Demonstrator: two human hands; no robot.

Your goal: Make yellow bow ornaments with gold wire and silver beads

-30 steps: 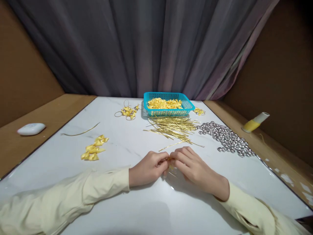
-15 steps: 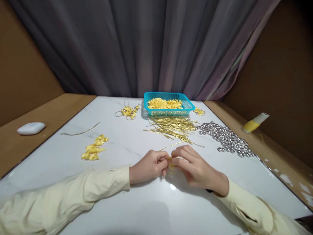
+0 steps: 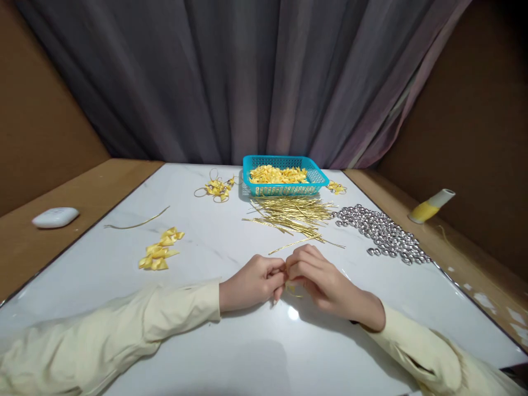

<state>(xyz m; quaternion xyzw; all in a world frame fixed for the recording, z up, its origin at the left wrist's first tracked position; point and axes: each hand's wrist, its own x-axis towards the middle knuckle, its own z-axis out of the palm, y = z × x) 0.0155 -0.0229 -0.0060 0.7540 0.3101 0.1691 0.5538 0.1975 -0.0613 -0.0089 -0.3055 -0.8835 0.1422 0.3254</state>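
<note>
Low over the front of the white table, my left hand [image 3: 258, 281] and my right hand [image 3: 319, 280] meet fingertip to fingertip. Between them is a small yellow ribbon bow [image 3: 291, 287], mostly covered by the fingers, with a thin gold strand curving out below. My left fingers are closed on it, and my right thumb and fingers pinch it from the other side. Just beyond the hands lies a single gold tie [image 3: 289, 245], in front of a heap of gold ties [image 3: 295, 212].
A blue basket [image 3: 317, 184] of yellow bows stands at the back. Silver beads [image 3: 388, 234] spread on the right. Loose yellow bows [image 3: 158, 256] and a bent tie [image 3: 138, 224] lie left. Beaded bows with loops [image 3: 218, 190] sit behind. A thread cone [image 3: 429, 207] is at far right.
My right fingers have drawn in closer against the left fingertips, covering more of the ribbon bow. The gold strand beneath now shows as a curve. The things on the table stay put.
</note>
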